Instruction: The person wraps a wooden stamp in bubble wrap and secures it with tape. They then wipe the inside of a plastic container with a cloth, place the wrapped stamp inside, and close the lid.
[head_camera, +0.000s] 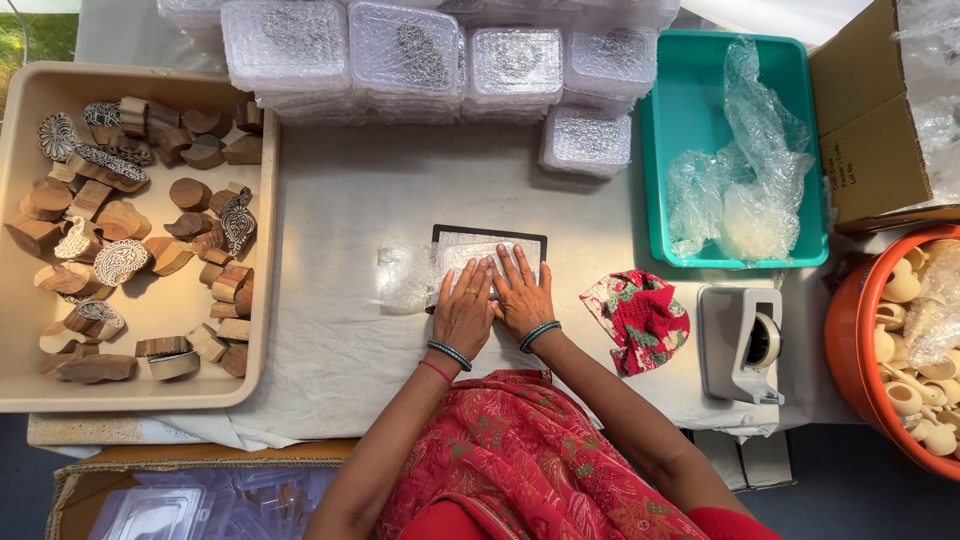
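Both the left hand (463, 312) and right hand (522, 296) press flat, fingers spread, on the bubble wrap (455, 258); the loose wrap may slip off the black pad (489, 240).

Your one head view looks almost straight down on the desk (340, 210) from fairly high, perhaps tilted slightly forward, your hands mid-frame.

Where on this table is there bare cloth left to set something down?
Bare white cloth lies between the beige tray and the left hand, and again between the stacked bubble-wrapped boxes and the wrapped piece under both hands. Right of the right hand it is crowded: red cloth, tape dispenser, teal tray.
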